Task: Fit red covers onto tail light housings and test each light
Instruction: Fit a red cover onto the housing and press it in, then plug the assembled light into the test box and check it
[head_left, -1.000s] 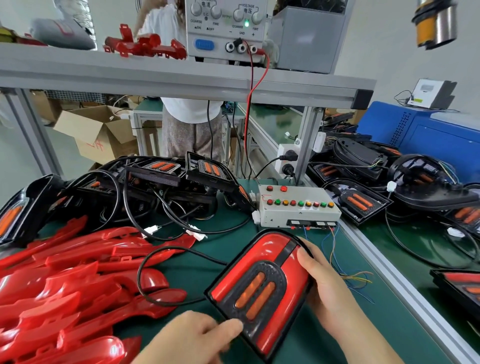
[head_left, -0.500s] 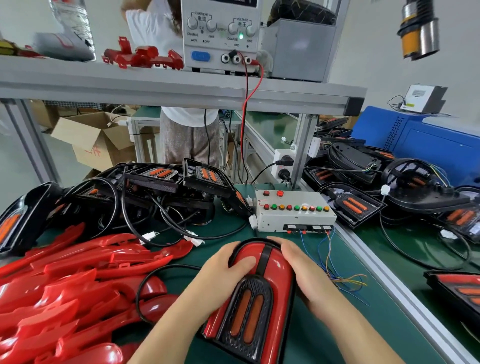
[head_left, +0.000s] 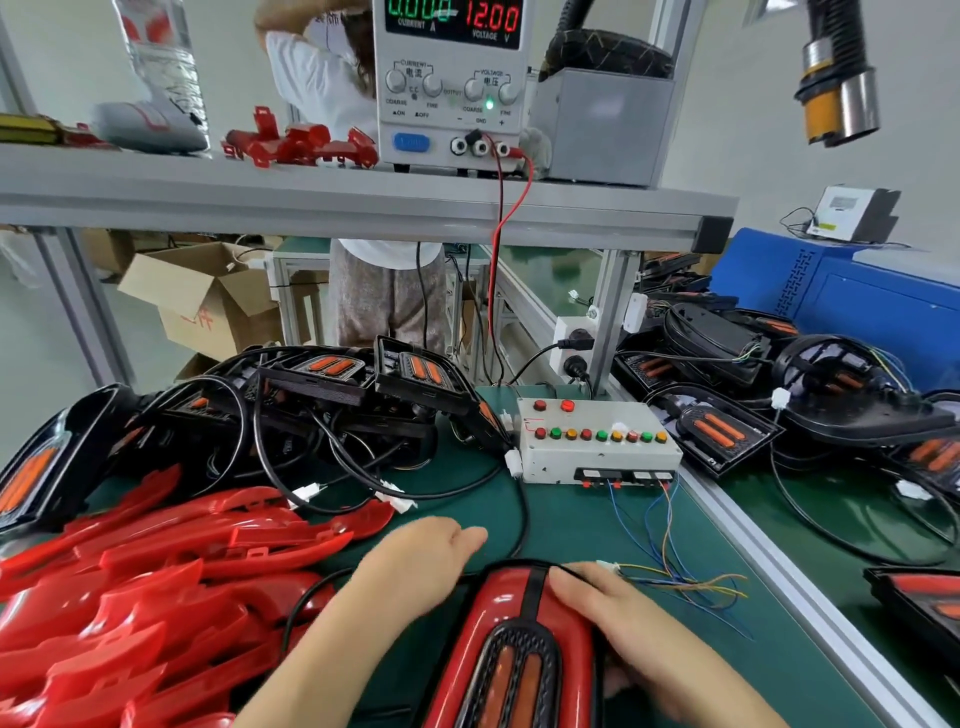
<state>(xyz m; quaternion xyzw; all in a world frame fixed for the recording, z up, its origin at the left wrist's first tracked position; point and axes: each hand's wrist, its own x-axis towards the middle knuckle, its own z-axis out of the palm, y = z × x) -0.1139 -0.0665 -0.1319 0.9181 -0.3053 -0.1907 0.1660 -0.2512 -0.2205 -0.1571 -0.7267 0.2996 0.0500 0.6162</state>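
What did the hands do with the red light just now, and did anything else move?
The tail light was turned from slanted to straight, with its rounded end toward the test box. The left hand let go of it and moved off to its left, holding nothing. The right hand stayed on it, fingers flat on its top right. The pile of red covers, the black housings and the test box stayed put.

Lit brightly and evenly. Backed by pale walls (head_left: 753, 156), floored in pale grey (head_left: 31, 338). Furnished with a green-topped bench (head_left: 571, 519), a grey metal shelf (head_left: 311, 202) overhead, a blue cabinet (head_left: 857, 306) at right, an open cardboard box (head_left: 208, 296) behind.
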